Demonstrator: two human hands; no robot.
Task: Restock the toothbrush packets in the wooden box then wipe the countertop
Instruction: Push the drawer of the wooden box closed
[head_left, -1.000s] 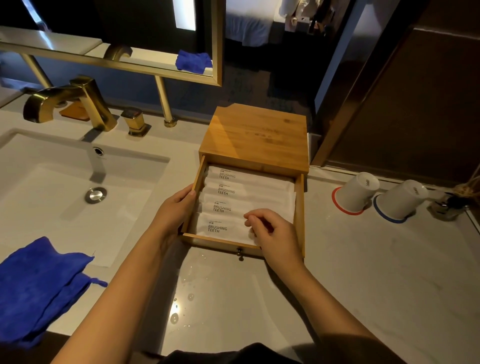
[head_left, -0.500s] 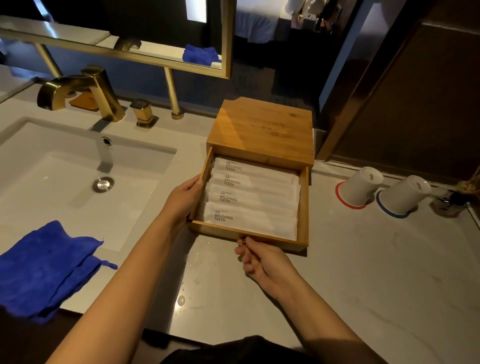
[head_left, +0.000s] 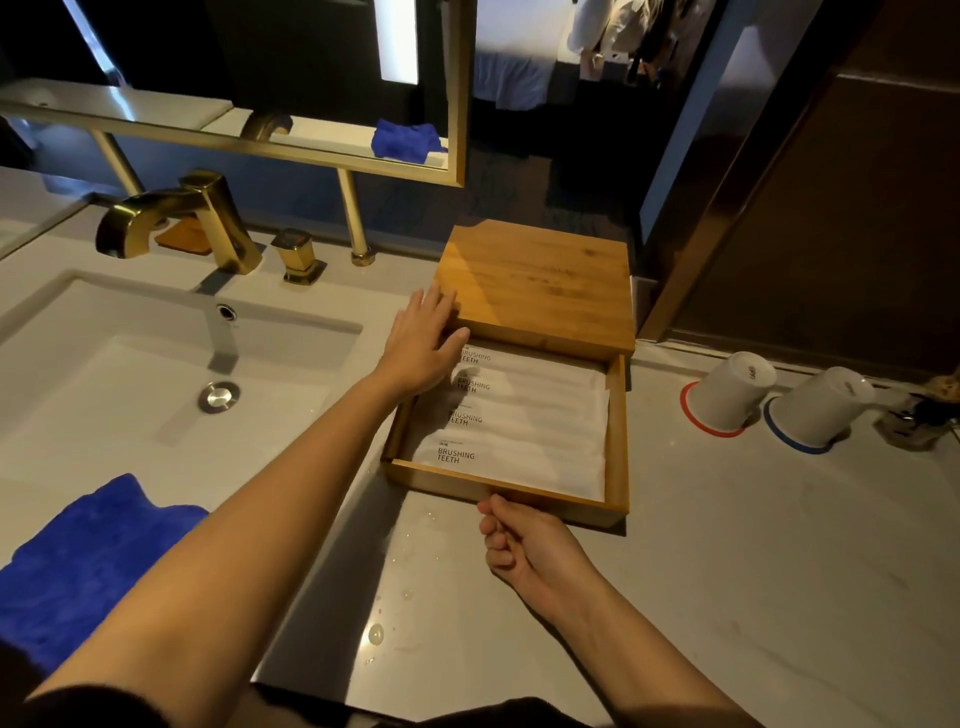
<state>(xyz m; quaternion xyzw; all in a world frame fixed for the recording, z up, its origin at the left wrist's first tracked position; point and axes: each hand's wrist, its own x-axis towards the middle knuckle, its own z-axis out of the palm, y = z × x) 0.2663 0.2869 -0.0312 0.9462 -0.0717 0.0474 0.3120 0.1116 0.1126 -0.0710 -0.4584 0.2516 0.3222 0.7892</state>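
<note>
Countertop (head_left: 727, 571) wet; left hand (head_left: 421, 348) spread on wooden box (head_left: 540, 283), right hand (head_left: 524, 545) pinching drawer front.

On the pale stone countertop (head_left: 727, 571), a square bamboo wooden box (head_left: 540, 283) has its drawer (head_left: 615, 436) pulled out, holding white toothbrush packets (head_left: 524, 415) printed "BRUSHING TEETH". The left hand (head_left: 423, 343) lies flat against the box's left front corner. The right hand (head_left: 530, 551), curled, pinches at the drawer's front edge.

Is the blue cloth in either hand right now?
No. The blue cloth lies by the sink, while the left hand and right hand are at the wooden box.
</note>
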